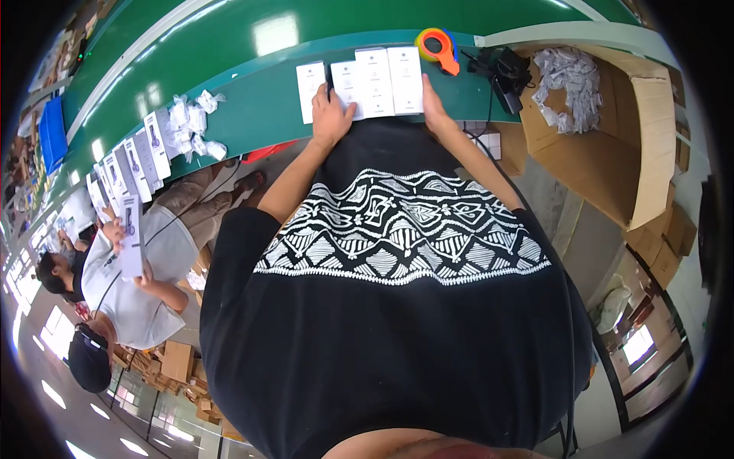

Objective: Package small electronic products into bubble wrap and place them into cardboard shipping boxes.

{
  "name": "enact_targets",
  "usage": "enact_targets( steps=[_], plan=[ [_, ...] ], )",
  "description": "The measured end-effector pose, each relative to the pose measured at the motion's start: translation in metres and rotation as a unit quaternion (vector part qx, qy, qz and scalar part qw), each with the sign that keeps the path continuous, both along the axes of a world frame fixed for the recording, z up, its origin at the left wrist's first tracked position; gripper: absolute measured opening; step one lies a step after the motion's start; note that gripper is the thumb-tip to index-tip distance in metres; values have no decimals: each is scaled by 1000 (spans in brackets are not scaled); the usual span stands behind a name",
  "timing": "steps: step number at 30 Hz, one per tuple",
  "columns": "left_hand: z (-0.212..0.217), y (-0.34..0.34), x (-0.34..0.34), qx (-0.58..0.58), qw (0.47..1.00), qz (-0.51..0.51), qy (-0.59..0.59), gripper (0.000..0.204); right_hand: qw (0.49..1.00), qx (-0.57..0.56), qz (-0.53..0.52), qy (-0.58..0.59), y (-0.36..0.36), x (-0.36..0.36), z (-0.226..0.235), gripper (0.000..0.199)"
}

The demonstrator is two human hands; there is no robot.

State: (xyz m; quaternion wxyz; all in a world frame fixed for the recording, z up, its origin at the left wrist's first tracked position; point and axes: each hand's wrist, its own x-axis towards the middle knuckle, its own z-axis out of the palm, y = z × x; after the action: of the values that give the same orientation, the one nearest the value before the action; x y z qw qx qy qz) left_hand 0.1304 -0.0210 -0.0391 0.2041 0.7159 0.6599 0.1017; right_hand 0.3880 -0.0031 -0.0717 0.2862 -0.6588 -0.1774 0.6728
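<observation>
Several slim white boxes stand side by side at the near edge of the green table. My left hand (332, 118) is at the left of the row, its fingers in the gap beside the leftmost box (310, 76) and its thumb against the front of the second box (345, 83). A taller box (374, 80) sits between that one and the rightmost box (405, 76). Against the outer side of the rightmost box my right hand (434, 103) is pressed, fingers pointing away from me. Some of its fingers are hidden, so the row is held between both hands.
An orange tape dispenser (437, 47) and a black device with cables (501, 75) lie right of the boxes. A large open carton (604, 153) holds small bagged parts (569, 88). Leftward are more bagged parts (191, 122), a row of boxes (134, 164) and a co-worker (145, 260) holding a box.
</observation>
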Motion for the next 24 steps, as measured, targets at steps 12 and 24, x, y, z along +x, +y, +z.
enact_targets(
  steps=[12, 24],
  plan=[
    [0, 42, 39, 46, 999, -4, -8, 62, 986, -29, -132, 93, 0, 12, 1, 64],
    [-40, 57, -35, -20, 995, 62, 78, 73, 994, -72, -53, 60, 8, -4, 36, 75]
  ],
)
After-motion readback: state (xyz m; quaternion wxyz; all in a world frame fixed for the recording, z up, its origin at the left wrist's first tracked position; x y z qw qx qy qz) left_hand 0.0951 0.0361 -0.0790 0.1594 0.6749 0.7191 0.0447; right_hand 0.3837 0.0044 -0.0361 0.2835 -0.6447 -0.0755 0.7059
